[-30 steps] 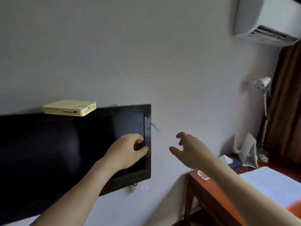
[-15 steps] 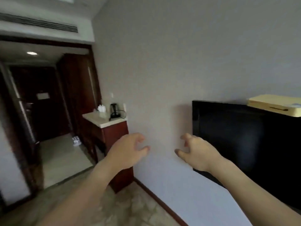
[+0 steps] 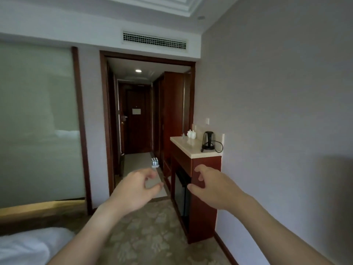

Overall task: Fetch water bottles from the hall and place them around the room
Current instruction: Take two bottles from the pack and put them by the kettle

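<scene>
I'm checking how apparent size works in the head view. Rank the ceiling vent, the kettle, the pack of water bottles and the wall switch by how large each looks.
1. ceiling vent, widest by far
2. kettle
3. pack of water bottles, far down the hall, so it is probably bigger than it appears here
4. wall switch, smallest

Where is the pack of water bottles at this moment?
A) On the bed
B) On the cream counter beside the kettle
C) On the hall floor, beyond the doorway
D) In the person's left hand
C: the pack of water bottles stands on the pale hall floor past the doorway, by the wooden wardrobe, while the left hand and the right hand hold nothing.
</scene>
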{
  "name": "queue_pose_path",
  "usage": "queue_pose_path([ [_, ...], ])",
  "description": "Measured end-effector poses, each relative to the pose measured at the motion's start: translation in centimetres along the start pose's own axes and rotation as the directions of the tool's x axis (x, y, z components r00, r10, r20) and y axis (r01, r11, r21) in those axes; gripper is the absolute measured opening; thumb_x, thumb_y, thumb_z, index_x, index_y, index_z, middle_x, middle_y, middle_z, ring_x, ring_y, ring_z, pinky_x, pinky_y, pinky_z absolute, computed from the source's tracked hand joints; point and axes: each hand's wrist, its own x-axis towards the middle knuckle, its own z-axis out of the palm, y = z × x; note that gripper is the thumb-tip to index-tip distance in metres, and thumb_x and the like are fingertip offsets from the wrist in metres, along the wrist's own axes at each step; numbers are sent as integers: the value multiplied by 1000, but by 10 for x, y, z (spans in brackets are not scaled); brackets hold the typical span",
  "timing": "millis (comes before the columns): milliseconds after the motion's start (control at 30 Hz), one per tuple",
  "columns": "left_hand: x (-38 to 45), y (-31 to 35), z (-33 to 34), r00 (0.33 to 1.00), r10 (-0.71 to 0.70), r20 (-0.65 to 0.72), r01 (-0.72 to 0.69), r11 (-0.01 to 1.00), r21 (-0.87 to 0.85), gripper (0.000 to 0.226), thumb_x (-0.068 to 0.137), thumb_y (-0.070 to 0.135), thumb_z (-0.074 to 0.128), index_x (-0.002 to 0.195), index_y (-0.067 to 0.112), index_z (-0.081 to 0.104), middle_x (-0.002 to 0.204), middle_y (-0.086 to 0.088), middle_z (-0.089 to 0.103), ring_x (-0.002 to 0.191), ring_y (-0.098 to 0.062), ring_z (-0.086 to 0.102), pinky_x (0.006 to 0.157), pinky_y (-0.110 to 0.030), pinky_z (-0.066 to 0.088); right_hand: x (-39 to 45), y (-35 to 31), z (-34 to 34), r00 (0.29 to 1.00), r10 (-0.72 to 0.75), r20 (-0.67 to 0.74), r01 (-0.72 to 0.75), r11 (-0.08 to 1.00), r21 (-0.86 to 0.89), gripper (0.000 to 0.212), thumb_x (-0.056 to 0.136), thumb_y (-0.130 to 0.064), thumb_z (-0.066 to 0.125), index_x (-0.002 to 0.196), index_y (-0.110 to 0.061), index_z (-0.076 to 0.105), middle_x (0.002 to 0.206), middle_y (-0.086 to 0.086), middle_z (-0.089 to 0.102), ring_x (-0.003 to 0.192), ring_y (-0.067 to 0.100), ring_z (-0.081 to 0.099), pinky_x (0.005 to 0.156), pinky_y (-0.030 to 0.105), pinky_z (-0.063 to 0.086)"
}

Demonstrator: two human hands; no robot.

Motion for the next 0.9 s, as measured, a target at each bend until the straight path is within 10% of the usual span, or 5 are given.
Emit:
queue_pose_path([
  [400, 119, -100, 7, 996, -66, -59, 67, 998, 1, 48, 84, 57, 59, 125, 32, 58, 119, 18, 60, 106, 0, 56, 92, -29, 52, 167, -10, 71, 992, -103, 78, 93, 989, 116, 51, 91, -48, 56, 134, -23, 44, 107, -11, 52, 95, 10, 54, 84, 29, 48],
  [900, 369, -122, 98, 989, -119, -91, 128, 986, 109, 49, 84, 53, 63, 128, 32, 57, 120, 20, 60, 107, 1, 56, 90, -19, 49, 420, 151, 121, 983, -180, 40, 173, 974, 144, 58, 85, -55, 54, 133, -25, 45, 101, -1, 67, 86, 15, 66, 77, 42, 57],
])
